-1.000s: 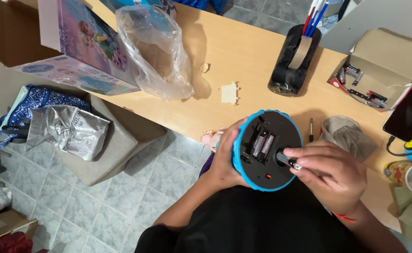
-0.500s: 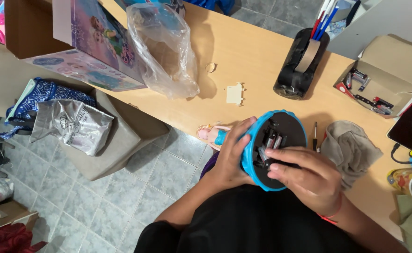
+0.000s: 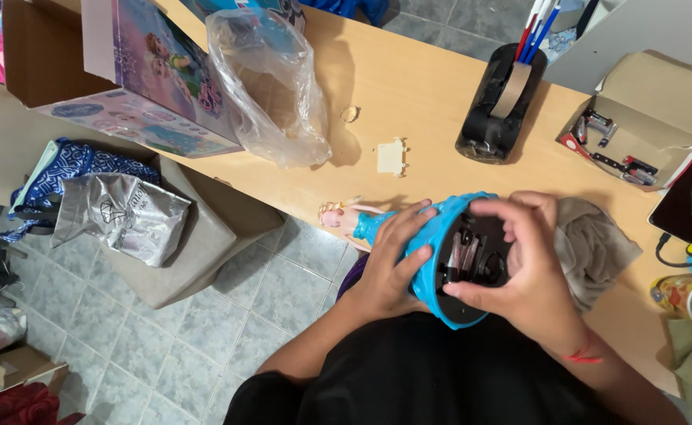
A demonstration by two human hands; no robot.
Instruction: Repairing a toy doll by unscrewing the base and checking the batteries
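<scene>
Starting left: toy box (image 3: 157,79) and clear plastic bag (image 3: 271,83) on the wooden table (image 3: 409,79). At the table's near edge lies a doll (image 3: 409,236), blonde head pointing left, blue skirt flared, its round black base turned up toward the camera with an open battery compartment (image 3: 472,256). Left hand (image 3: 389,264) wraps the skirt's left side, fingers clamped on it. Right hand (image 3: 523,271) curls over the base, fingertips at the compartment, thumb on the lower rim. Grey cloth (image 3: 597,244) just right; black tape dispenser (image 3: 499,106) farther back.
</scene>
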